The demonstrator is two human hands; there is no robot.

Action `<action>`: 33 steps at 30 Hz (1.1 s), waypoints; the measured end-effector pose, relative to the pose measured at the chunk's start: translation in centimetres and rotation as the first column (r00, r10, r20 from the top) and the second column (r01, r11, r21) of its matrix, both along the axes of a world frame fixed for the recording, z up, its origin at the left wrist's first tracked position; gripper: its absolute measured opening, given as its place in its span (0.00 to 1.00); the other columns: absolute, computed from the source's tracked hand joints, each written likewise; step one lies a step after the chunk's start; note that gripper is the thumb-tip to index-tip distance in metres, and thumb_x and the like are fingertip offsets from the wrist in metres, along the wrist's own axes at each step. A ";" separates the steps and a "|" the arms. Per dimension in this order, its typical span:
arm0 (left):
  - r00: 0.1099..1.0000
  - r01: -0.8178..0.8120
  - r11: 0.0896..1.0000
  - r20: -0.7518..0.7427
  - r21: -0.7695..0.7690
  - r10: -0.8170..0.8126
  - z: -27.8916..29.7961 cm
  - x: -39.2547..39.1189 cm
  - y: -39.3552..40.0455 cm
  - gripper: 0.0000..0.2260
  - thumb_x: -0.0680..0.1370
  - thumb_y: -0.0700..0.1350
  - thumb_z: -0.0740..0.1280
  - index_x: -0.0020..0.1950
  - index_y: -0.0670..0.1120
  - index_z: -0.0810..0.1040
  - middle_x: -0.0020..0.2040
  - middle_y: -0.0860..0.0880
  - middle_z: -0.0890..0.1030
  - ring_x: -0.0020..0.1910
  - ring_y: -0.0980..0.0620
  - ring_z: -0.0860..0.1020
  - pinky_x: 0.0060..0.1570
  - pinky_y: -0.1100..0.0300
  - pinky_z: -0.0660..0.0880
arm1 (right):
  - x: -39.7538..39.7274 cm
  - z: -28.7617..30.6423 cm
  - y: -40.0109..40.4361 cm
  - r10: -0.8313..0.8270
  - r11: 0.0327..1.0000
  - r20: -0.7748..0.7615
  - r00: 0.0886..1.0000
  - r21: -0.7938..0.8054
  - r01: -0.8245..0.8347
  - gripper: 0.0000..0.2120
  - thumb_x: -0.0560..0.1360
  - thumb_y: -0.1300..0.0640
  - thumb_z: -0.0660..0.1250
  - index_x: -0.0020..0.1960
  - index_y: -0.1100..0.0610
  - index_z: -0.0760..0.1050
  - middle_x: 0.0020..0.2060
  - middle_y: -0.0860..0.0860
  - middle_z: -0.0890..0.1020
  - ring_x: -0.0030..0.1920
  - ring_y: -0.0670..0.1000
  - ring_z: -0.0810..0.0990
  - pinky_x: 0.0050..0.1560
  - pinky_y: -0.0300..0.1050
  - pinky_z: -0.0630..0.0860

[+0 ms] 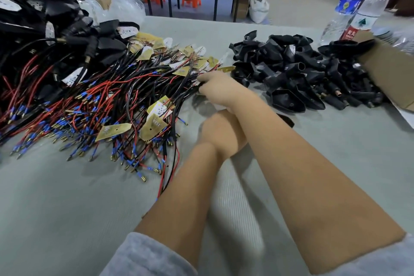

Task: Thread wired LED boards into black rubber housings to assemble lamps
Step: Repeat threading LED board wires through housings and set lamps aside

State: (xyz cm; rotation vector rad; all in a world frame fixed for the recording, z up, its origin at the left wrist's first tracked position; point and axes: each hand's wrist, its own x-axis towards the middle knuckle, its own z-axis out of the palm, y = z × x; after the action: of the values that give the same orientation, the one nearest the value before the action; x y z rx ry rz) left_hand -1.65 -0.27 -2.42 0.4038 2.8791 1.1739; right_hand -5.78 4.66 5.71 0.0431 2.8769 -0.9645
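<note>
- Risk of dragging out a whole clump: wires in the wire pile [100,105] lie knotted, so one tug could pull several boards along or strain a solder joint.
- Risk of sweeping plugs off the grey mat [56,208] with the crossed forearms.
- Right hand [216,88] reaching across to the pile's right edge, fingers curled into black wires, apparently pinching a few; exact hold hidden by the knuckles.
- Left hand [220,135] tucked under the right forearm, just right of the pile's near edge; cannot tell whether spread or holding anything.
- Yellow boards [113,131] scattered through the pile.
- Black housings [298,69] heaped well to the right of the pile, untouched.
</note>
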 end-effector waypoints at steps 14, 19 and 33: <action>0.996 0.076 0.965 0.026 0.250 -0.085 2.0 0.2 0.4 0.16 0.77 0.50 0.60 0.34 0.42 0.74 0.31 0.44 0.78 0.37 0.40 0.78 0.39 0.46 0.75 | 1.3 0.8 4.0 -0.533 -0.134 0.093 0.841 -0.991 0.024 0.07 0.78 0.68 0.65 0.43 0.60 0.72 0.29 0.52 0.75 0.23 0.43 0.71 0.22 0.33 0.66; 0.997 0.068 0.972 0.011 0.223 -0.072 1.9 0.0 0.4 0.16 0.74 0.52 0.58 0.43 0.42 0.78 0.37 0.42 0.81 0.40 0.41 0.80 0.44 0.45 0.79 | 4.6 1.0 8.6 -0.550 -0.077 0.005 0.835 -0.996 -0.045 0.09 0.82 0.61 0.59 0.44 0.59 0.73 0.34 0.53 0.78 0.29 0.46 0.74 0.29 0.35 0.70; 0.997 -0.062 0.940 0.073 0.334 0.040 1.8 -0.3 0.1 0.09 0.78 0.47 0.61 0.49 0.47 0.80 0.38 0.47 0.82 0.39 0.42 0.81 0.46 0.46 0.80 | 9.1 -3.1 11.3 -0.531 0.133 0.030 0.847 -0.984 0.119 0.13 0.80 0.62 0.52 0.46 0.59 0.74 0.26 0.50 0.72 0.25 0.47 0.64 0.27 0.38 0.60</action>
State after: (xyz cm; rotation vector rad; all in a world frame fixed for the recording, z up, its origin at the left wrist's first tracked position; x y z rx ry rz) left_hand -1.95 -0.15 -0.57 0.2871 2.6475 1.6622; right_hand 3.28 15.95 2.64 0.4775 1.7949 -2.9701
